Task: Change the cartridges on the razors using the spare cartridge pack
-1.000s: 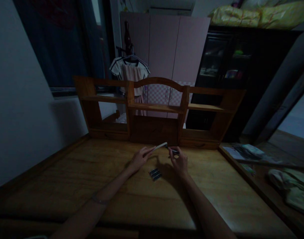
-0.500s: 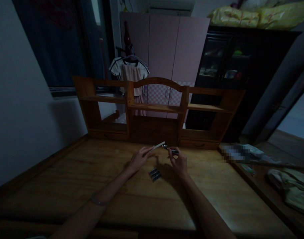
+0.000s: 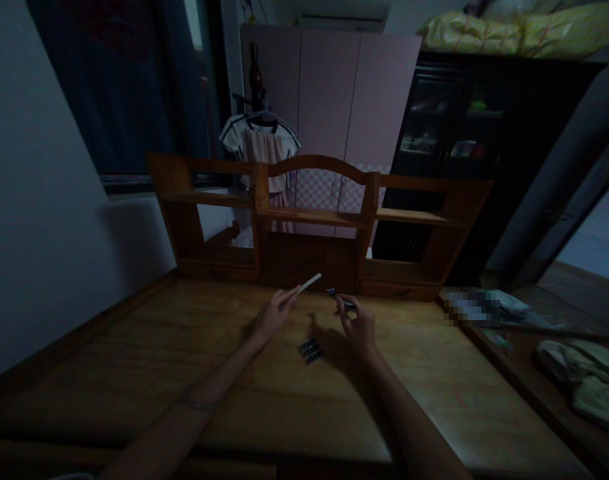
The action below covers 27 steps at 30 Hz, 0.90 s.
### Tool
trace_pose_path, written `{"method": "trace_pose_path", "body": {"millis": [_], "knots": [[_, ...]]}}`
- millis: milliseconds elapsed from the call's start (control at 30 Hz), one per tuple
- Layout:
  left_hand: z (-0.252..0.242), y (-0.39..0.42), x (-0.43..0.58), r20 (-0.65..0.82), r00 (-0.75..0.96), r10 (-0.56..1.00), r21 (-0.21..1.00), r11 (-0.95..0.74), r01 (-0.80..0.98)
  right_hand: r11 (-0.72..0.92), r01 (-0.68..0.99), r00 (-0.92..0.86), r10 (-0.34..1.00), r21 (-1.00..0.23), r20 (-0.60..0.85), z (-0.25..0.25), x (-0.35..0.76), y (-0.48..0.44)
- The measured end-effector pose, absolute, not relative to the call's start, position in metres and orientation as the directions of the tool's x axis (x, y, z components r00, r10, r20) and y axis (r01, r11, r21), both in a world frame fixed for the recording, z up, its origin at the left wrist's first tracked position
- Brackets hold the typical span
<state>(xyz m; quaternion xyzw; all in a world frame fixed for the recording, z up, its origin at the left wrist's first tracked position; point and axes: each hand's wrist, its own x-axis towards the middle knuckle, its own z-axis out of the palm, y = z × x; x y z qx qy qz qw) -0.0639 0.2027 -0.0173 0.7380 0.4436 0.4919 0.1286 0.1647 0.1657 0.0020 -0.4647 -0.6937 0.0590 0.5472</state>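
My left hand (image 3: 273, 316) is closed around one end of a thin, pale, flat stick (image 3: 309, 284), which points up and to the right. Between the fingers of my right hand (image 3: 358, 328) is a small tool with a shiny tip (image 3: 331, 292) and a dark handle; its exact kind is too small and dim to make out. A gap separates the stick from the tool's tip. Below and between both hands, a small dark square sheet with pale rows (image 3: 311, 351) lies flat on the wooden desk (image 3: 224, 387).
A wooden shelf unit (image 3: 314, 217) stands along the desk's back edge. To the right are cloth items (image 3: 584, 380) and a pale bundle (image 3: 509, 303) on a lower surface. A white wall (image 3: 49, 233) borders the desk on the left.
My left hand has drawn back to the left with the pale stick, so its end is farther from the tool's tip. My right hand has barely moved.
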Motion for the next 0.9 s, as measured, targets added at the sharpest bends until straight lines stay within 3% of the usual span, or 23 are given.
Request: {"method": "trace_pose_path", "body": {"millis": [233, 900], "knots": [[-0.0182, 0.1955, -0.0544, 0.582, 0.227, 0.781, 0.575, -0.593, 0.564, 0.564, 0.581, 0.021, 0.710, -0.587, 0.703, 0.0016, 0.1634, 0.1655], [-0.0193, 0.1992, -0.0576, 0.607, 0.183, 0.773, 0.606, -0.599, 0.524, 0.583, 0.564, 0.030, 0.693, -0.584, 0.721, 0.0001, 0.1635, 0.1662]]}}
